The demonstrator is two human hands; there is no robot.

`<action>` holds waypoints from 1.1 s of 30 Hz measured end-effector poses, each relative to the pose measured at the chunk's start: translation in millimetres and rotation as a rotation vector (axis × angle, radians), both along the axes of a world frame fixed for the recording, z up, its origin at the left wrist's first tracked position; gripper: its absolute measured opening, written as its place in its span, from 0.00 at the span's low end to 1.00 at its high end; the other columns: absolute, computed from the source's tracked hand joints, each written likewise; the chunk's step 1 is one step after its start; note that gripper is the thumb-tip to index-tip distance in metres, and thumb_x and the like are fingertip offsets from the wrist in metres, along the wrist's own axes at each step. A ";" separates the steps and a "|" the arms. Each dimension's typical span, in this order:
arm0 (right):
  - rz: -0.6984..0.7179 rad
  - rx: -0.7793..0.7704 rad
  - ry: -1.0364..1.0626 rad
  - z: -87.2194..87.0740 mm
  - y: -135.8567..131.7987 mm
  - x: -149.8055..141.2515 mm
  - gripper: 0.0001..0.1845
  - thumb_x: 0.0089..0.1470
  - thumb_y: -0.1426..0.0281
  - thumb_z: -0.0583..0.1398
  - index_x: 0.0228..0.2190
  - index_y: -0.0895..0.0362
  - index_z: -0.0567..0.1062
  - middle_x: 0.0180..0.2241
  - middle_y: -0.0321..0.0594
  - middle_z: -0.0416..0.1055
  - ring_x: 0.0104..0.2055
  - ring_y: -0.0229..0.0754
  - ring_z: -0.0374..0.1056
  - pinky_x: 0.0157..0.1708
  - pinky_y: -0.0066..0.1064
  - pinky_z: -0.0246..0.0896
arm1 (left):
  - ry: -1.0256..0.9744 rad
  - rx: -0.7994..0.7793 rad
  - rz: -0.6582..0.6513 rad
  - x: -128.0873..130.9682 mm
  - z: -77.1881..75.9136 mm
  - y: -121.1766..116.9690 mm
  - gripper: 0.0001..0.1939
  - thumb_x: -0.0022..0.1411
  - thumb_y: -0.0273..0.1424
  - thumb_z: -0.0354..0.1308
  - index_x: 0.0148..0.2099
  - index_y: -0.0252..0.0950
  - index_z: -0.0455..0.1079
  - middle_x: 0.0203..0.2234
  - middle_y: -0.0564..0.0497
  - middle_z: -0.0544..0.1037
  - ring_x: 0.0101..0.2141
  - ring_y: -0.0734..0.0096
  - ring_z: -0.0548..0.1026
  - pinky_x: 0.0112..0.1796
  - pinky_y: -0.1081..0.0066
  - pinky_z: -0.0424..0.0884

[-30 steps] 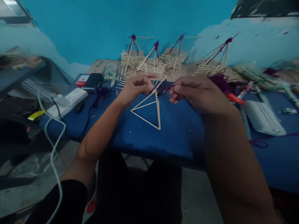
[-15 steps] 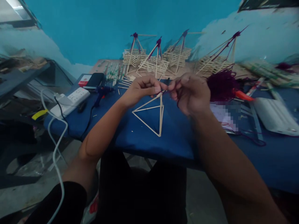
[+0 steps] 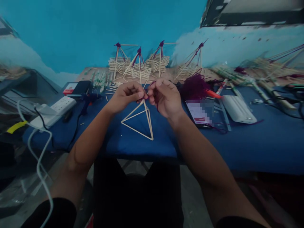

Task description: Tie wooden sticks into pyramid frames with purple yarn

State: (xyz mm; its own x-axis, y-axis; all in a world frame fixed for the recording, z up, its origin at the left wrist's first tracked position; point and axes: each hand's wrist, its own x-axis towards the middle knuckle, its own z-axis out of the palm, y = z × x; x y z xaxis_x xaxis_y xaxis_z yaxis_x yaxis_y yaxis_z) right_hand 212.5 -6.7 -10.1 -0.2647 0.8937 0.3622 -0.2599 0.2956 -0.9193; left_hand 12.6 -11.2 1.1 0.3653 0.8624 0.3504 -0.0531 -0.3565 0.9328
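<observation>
"Drawn in toward its partner since a second ago, a bare right hand (image 3: 168,98) now meets a bare left hand (image 3: 125,95) at the fingertips. What do they grip?"

"Left thumb and forefinger pinch the peak of an open pyramid frame of thin, pale wooden sticks (image 3: 137,130), hanging just below the fingertips. Right fingers are closed, apparently on a dark purple yarn strand (image 3: 157,106); the exact grip is hidden."

"Which step is that?"

"Winding or knotting yarn at the peak, by the look of it. Such a move calls for a steady left pinch and an even pull from the right."

"And the surface?"

"Below the fingers spreads a blue, padded-looking tabletop (image 3: 140,149); whether the frame's lower corners touch it, one cannot tell. Left of the fingers lie a dark blue glue gun (image 3: 86,102) and, farther out, a long white plastic power strip (image 3: 57,109). Right of them sit a shaggy purple yarn bundle (image 3: 196,87) and a rounded white plastic case (image 3: 239,109)."

"Farther off?"

"Beyond the fingertips, a row of stacked pale-stick models with purple-bound peaks (image 3: 140,71); behind them, a turquoise painted wall (image 3: 95,31), patchy lower down."
</observation>
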 end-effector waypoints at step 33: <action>-0.043 0.074 -0.041 6.8 -11.3 -6.8 0.31 0.59 0.41 0.73 0.52 0.48 0.83 0.53 0.41 0.80 0.32 0.34 0.67 0.25 0.28 0.63 | 0.018 -0.008 0.138 2.1 6.9 -10.8 0.18 0.54 0.43 0.85 0.32 0.40 0.82 0.32 0.49 0.85 0.42 0.56 0.87 0.43 0.60 0.81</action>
